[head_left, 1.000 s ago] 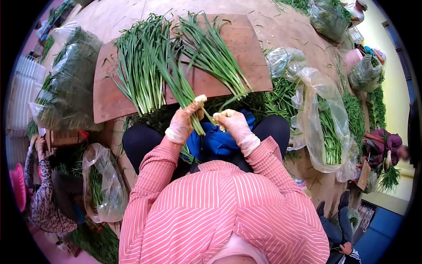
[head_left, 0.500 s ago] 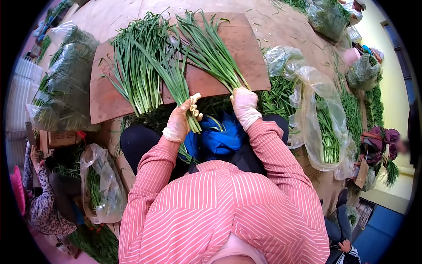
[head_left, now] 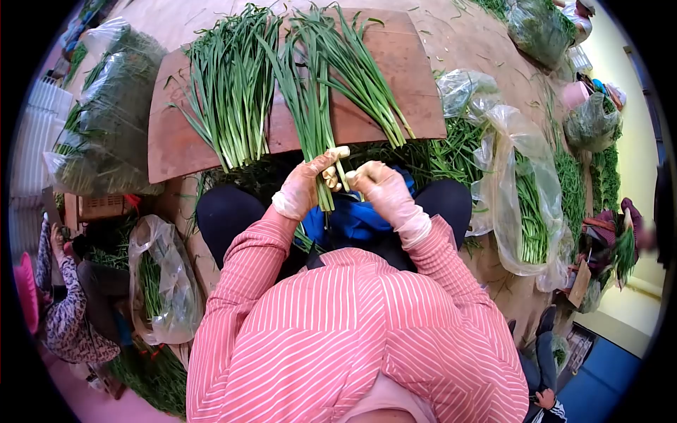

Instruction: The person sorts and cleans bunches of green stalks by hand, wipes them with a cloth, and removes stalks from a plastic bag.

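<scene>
Brown flooring (head_left: 476, 53), littered with green scraps, spread across a room where several people sat among heaps of greens. At the centre was a bunch of long green stalks (head_left: 307, 106), its leaves lying on a reddish-brown board (head_left: 412, 53) and its paler lower ends reaching past the near edge, above the wearer's lap. The left hand (head_left: 305, 185), in a thin see-through glove, had its fingers curled closed around those lower stems, with pale coverings on some fingertips. Just beside it was the right hand (head_left: 382, 187), also gloved, its fingers bent inward and close together near a slim stem; whether they pinched it could not be told.

A larger pile of stalks (head_left: 236, 92) lay on the board to the left, and a smaller pile (head_left: 370, 81) to the right. Below the hands, a blue cloth (head_left: 349, 220) sat between two dark-trousered knees (head_left: 229, 215), with the wearer's pink striped shirt (head_left: 331, 317) nearest the camera. Farther out, an open clear bag (head_left: 497, 247) of stalks stood to the right, and a large stuffed bag (head_left: 116, 116) to the left. At the left edge sat a person in a patterned top (head_left: 77, 321).
</scene>
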Available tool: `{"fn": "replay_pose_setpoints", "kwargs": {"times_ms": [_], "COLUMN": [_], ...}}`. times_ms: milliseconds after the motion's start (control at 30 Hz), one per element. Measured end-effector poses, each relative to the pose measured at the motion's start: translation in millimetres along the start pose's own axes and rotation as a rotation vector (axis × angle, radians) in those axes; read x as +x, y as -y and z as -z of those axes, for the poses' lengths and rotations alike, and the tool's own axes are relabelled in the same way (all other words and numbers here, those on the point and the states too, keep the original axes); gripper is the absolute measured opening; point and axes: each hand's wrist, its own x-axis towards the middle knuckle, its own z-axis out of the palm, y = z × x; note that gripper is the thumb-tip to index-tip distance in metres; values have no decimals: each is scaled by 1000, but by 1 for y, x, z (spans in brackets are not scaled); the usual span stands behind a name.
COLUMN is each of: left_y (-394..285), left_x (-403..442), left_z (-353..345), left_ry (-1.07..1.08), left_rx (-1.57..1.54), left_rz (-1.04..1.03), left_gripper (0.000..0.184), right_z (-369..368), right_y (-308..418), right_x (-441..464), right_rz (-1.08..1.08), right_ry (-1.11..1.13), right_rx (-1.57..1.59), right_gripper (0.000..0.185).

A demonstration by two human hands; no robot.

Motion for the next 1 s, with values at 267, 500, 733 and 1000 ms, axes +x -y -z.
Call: {"fn": "replay_pose_setpoints", "kwargs": {"times_ms": [267, 500, 733, 1000], "left_y": [2, -5, -1, 11], "left_x": [2, -2, 8, 23], "left_z": [4, -4, 3, 3], "left_ry": [34, 4, -71, -29], "left_rx": [21, -3, -17, -38], "left_rz": [8, -32, -17, 61], "left_gripper": [45, 41, 40, 36], "right_z": [-6, -3, 0, -25], "right_y": [17, -1, 25, 44], "right_x": [3, 8, -20, -14], "right_rz": [-295, -353, -14, 104], "right_ry": [191, 26, -98, 46], "right_rx": [92, 302, -231, -787], "right_gripper": [25, 22, 23, 33]}}
